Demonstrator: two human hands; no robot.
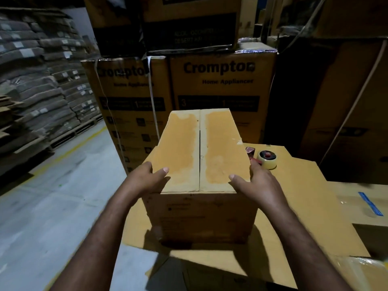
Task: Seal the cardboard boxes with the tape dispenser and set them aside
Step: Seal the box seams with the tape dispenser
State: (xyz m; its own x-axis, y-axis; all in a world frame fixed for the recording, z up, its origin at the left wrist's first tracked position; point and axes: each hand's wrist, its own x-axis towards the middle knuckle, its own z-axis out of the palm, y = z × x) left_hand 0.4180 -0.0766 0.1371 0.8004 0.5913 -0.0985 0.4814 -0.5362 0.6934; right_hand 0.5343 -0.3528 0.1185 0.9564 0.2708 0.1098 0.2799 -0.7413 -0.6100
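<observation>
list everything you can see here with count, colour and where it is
box: one, tan, upright on the cardboard, between both hands
dispenser: one, red with a pale roll, on the cardboard just right of the box
cardboard: overlapping flat pieces, tan, under the box and spreading right
cartons: several, brown with dark print, stacked behind the box
sacks: many, grey, stacked on pallets at far left
strip: one, blue, on the cardboard at far right
floor: grey with a yellow line, left
left hand: one, grips the box's near left top edge, thumb on top
right hand: one, grips the near right top edge, thumb on top
</observation>
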